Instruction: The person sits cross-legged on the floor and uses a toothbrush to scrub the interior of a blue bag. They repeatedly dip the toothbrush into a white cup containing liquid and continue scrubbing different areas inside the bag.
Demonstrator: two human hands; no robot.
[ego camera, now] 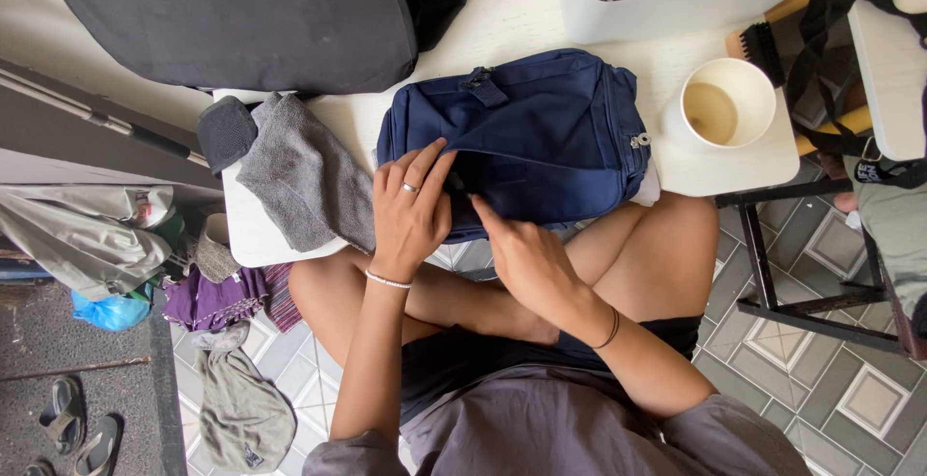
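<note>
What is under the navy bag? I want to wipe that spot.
The navy bag lies on the white table; something white shows beneath its right edge. The rest is covered.

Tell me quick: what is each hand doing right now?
Left hand: open, fingers spread flat on the navy blue fabric bag.
Right hand: fingers curled at the bag's front edge; grip cannot be told.
</note>
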